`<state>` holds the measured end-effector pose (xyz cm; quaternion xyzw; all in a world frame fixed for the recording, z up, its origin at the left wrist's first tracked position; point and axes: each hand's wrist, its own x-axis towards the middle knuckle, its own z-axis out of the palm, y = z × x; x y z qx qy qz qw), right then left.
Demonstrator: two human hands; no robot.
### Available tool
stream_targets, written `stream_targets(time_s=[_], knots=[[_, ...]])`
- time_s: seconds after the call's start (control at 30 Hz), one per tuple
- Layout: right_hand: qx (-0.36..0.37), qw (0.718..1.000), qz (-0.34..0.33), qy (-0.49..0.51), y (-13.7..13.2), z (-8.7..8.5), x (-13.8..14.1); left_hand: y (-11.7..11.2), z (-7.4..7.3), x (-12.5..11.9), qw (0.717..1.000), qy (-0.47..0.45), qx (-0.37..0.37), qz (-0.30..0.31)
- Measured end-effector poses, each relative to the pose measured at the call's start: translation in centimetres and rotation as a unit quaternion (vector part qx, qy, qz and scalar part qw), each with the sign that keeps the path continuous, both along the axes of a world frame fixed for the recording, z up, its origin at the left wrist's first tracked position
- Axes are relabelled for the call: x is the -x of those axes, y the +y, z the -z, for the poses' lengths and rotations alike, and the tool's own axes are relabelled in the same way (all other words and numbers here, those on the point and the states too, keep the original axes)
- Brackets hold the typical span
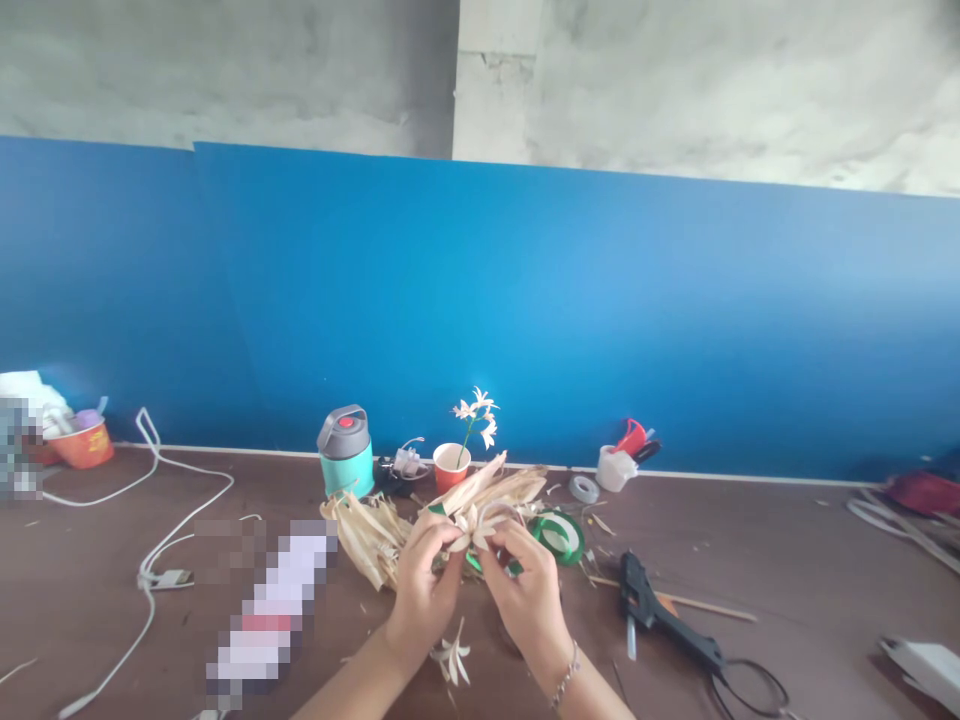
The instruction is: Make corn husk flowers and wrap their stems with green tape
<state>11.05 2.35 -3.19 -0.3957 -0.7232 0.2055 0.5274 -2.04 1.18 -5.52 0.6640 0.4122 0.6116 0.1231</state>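
Between both hands, in the middle of the head view, is a pale corn-husk flower (472, 530) with several pointed petals. My left hand (427, 575) pinches its left petals between thumb and fingers. From the other side, my right hand (527, 575) is closed on the right petals. A second husk flower (453, 660) lies on the table below the hands. Dried corn husks (367, 535) are piled behind my left hand. A roll of green tape (559, 537) lies just beyond my right hand.
A black glue gun (667, 610) and a thin stick (720, 606) lie to the right. At the back stand a teal flask (346, 465), a paper cup (451, 468) with a flower stem, and a white cup (616, 468) of tools. White cables (154, 545) cross the left side.
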Motion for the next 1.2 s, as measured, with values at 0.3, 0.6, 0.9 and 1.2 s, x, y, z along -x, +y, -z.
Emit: stream_targets(time_s=[0.3, 0.6, 0.9, 1.2], knots=[[0.02, 1.0, -0.01, 0.007, -0.2, -0.3, 0.1, -0.1, 0.1, 0.0, 1.0, 0.006, 0.007, -0.006], [0.021, 1.0, -0.014, 0.011, -0.2, -0.3, 0.1, -0.1, 0.1, -0.1, 1.0, -0.013, 0.018, 0.003], [0.193, 0.976, -0.064, 0.077, 1.1, 0.5, -0.4, 0.8, -0.1, -0.3, 0.963, -0.187, 0.189, 0.038], [0.308, 0.929, -0.105, 0.176, 1.4, 0.9, -0.1, 0.9, -0.4, -0.7, 0.929, -0.267, 0.244, 0.076]])
